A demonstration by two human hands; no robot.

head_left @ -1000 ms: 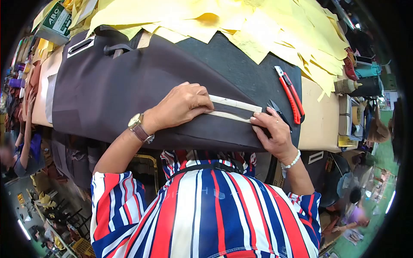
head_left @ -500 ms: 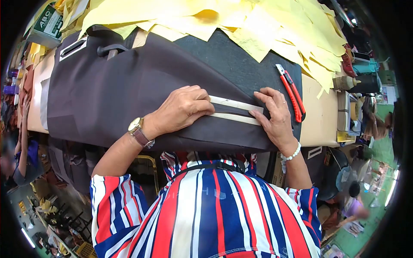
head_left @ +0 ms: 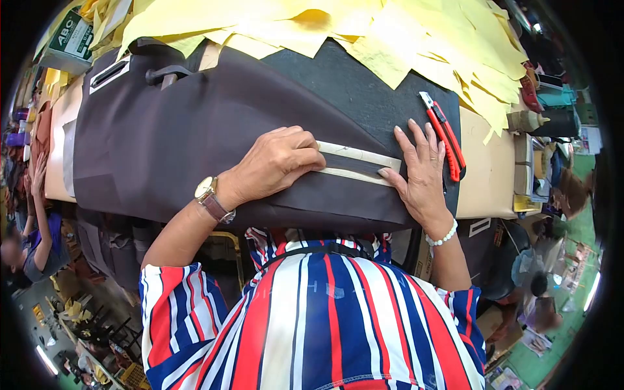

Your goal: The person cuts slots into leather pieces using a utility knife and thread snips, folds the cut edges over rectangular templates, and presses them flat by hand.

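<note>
Across the black mat (head_left: 318, 75) lies a broad, dark brown, leather-like sheet (head_left: 149, 143), probably supple and light, best held by its two pale, narrow strips (head_left: 363, 155). The left hand (head_left: 279, 159) pinches their left ends; the right hand (head_left: 422, 172) spreads open, thumb touching their right ends. A red-and-black cutter (head_left: 448, 140) crowds those fingers; thin yellow sheets (head_left: 273, 23) cover the far side.

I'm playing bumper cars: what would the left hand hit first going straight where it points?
Probably the right hand, after the left hand passes along or just over the pale strips; the exact height is unclear.
</note>
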